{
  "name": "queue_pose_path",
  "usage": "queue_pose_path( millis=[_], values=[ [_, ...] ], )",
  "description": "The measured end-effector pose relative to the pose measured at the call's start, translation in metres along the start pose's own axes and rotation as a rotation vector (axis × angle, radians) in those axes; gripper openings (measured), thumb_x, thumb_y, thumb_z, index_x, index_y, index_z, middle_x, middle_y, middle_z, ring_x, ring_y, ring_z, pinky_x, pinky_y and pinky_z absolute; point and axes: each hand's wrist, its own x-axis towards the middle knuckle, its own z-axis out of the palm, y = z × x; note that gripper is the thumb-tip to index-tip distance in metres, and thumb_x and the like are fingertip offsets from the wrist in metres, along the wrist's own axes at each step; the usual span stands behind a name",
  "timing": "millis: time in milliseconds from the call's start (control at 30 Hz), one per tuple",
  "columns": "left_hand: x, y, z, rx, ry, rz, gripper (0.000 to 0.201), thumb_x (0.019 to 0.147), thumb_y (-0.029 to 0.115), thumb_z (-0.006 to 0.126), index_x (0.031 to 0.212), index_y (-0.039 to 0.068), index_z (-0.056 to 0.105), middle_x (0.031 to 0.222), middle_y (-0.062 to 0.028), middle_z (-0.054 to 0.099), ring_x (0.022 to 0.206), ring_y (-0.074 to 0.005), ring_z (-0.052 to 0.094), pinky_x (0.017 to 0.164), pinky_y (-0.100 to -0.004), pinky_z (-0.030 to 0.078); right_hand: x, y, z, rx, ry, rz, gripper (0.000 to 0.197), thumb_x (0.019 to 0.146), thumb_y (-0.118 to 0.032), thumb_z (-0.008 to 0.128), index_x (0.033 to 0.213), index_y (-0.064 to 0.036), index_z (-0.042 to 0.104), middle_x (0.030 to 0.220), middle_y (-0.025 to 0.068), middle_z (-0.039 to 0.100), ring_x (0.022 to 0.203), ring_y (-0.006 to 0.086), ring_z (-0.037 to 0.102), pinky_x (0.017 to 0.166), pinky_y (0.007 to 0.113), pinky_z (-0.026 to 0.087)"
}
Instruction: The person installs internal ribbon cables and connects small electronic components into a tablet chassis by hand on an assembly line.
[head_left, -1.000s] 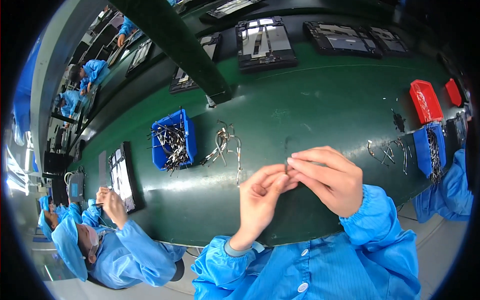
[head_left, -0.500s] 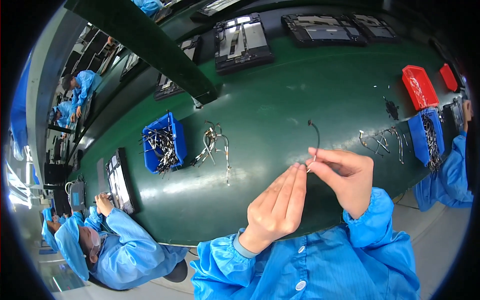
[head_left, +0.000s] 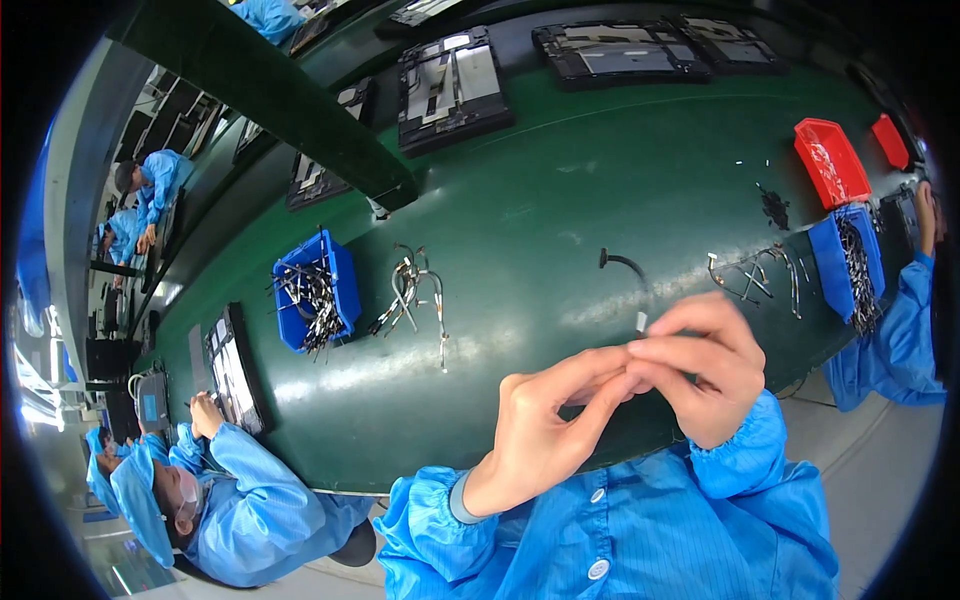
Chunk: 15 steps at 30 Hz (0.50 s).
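A thin dark cable with a small connector at its far end sticks up from my fingertips, with a white section just above them. My right hand pinches it near the lower end between thumb and fingers. Thumb and fingers of my left hand are pinched together at the same spot, meeting the right fingertips. The cable's lower end is hidden between the two hands. On the green table, a small bunch of loose cables lies left of my hands, and another bunch lies to the right.
A blue bin of cables stands at the left, another blue bin at the right beside a red bin. Opened flat device panels line the far side. A green post crosses above. A co-worker sits at the left.
My left fingers have gone from stretched and pressed together to a bent pinch against the right fingertips. The cable's connector end has tipped left, and the view has shifted slightly.
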Motion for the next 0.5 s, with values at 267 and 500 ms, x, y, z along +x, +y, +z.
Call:
queue_pose_path(
  millis=[267, 500],
  values=[
    [0.005, 0.001, 0.01, 0.133, -0.03, 0.133, 0.017, 0.088, 0.001, 0.066, 0.104, -0.004, 0.068, 0.089, -0.0137, 0.073, 0.082, -0.0195, 0.072, 0.071, -0.0275, 0.058, 0.0, 0.003, -0.019, -0.049, -0.051, -0.111, 0.026, 0.069, -0.004, 0.081, 0.094, -0.0031, 0.076, 0.09, 0.0083, 0.066, 0.073, 0.0214, 0.064, 0.064, 0.031, 0.052],
    [0.006, 0.0, 0.015, 0.125, -0.068, 0.145, 0.018, 0.087, 0.003, 0.067, 0.104, -0.002, 0.069, 0.083, -0.0115, 0.073, 0.074, -0.0176, 0.073, 0.065, -0.0256, 0.056, -0.001, 0.014, -0.031, 0.053, -0.058, -0.143, 0.024, 0.069, -0.001, 0.08, 0.092, -0.0016, 0.074, 0.088, 0.0094, 0.068, 0.078, 0.024, 0.068, 0.067, 0.032, 0.055]
  ],
)
